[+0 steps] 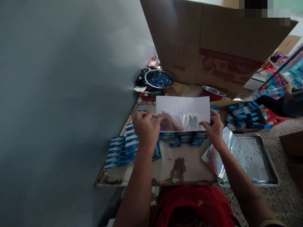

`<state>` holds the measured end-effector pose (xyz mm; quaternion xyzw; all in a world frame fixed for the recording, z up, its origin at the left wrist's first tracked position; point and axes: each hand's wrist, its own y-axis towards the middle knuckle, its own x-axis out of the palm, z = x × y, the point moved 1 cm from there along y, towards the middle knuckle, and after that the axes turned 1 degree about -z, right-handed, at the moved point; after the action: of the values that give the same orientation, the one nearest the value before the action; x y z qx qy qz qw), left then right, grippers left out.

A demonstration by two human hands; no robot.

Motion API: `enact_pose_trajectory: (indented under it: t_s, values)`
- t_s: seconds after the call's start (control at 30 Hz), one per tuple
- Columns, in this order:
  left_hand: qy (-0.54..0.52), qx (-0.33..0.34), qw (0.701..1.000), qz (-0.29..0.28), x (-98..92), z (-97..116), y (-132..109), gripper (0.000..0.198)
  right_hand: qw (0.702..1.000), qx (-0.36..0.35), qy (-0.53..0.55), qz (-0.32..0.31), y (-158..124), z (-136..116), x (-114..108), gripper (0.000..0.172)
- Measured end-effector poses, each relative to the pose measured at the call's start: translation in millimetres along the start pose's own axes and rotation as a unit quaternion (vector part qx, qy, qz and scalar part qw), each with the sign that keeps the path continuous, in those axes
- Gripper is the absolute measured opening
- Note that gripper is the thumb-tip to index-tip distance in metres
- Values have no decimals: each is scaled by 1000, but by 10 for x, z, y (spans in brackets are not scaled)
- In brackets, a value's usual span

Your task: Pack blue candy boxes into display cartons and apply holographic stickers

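Stained tabletop (194, 165) — blue packs (115, 154) lying on it in stacks

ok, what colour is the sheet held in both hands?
The reflective sheet looks silvery white, best seen in the head view.

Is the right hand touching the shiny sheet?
Touching. The head view shows the right hand gripping the shiny sheet at its right edge, thumb in front.

No lettering can be read; the red print (230, 60) on the large cardboard (217, 33) seems too blurred.
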<state>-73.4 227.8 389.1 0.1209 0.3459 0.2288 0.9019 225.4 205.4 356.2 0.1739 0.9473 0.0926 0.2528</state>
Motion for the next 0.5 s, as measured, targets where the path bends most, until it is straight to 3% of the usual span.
enact_pose_trajectory:
  t_s: [0.07, 0.13, 0.2, 0.3, 0.37, 0.5]
  values:
    - [-19, 16, 998, -56, -37, 64, 34, 17, 993, -40, -111, -15, 4, -21, -29, 76]
    - [-106, 15, 985, -134, -24, 66, 69, 20, 983, -56, -172, -14, 29, -25, -56, 79]
    - [-219, -19, 960, -175, 24, -2, 95, 28, 981, -52, -189, 10, 62, -18, -81, 80]
    - [-369, -85, 911, -163, 119, -163, 100, 43, 982, -66, -176, 32, 96, -43, -125, 74]
    - [-428, -96, 885, -153, 175, -254, 84, 51, 988, -84, -133, 7, 113, -92, -159, 63]
    - [-454, -102, 874, -141, 246, -386, 69, 60, 996, -64, 11, -61, 184, -178, -196, 43]
